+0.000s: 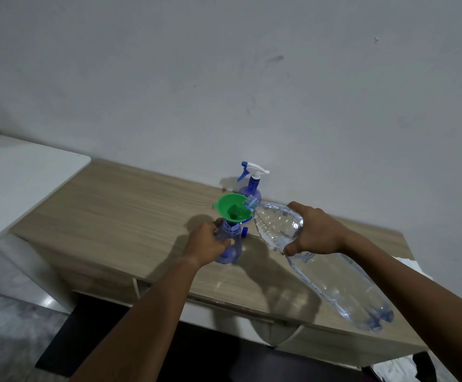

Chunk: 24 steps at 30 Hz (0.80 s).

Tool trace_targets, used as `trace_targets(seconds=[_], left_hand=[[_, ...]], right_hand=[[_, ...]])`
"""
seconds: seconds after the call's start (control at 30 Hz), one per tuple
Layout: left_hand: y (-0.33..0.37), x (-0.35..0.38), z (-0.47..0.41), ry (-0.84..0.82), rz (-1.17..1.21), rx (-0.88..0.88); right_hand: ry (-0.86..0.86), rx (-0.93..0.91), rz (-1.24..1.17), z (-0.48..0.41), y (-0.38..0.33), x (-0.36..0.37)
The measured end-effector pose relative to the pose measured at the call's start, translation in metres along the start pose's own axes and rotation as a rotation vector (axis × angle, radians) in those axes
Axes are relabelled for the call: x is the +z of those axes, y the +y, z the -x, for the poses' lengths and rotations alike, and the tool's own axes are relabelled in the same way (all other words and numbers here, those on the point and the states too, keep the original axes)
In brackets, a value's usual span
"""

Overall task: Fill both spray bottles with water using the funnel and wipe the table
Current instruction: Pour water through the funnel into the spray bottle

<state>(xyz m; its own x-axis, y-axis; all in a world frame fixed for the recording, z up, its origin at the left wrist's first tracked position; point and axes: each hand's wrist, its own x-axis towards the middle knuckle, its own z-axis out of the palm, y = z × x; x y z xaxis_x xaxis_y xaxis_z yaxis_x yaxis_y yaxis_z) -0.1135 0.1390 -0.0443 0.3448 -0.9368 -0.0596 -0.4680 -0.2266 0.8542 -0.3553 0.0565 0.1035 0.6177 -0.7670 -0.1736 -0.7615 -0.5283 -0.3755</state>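
A green funnel [233, 209] sits in the neck of an open blue spray bottle [231, 245] standing on the wooden table [130, 205]. My left hand [207, 242] grips that bottle's upper body. My right hand [316, 230] holds a large clear water bottle [331, 279] tilted, its mouth resting over the funnel's right rim. A second blue spray bottle [252, 186] with a white and blue trigger head stands upright behind the funnel, near the wall. A small blue part [245, 231] lies beside the held bottle.
A white surface [17, 183] adjoins the table's left end. The wall runs right behind the table. Something white [410, 264] lies at the table's right end behind my right arm. The table's front edge is near my forearms.
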Motion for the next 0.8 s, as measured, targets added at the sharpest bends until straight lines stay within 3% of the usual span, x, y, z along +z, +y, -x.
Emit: trace_targets(seconds=[0.67, 0.8], left_hand=[[0.003, -0.002, 0.002, -0.012, 0.007, -0.028], [0.005, -0.002, 0.004, -0.015, 0.031, -0.027]], right_hand=[[-0.003, -0.02, -0.018, -0.001, 0.006, 0.006], [0.063, -0.031, -0.104, 0.001, 0.009, 0.01]])
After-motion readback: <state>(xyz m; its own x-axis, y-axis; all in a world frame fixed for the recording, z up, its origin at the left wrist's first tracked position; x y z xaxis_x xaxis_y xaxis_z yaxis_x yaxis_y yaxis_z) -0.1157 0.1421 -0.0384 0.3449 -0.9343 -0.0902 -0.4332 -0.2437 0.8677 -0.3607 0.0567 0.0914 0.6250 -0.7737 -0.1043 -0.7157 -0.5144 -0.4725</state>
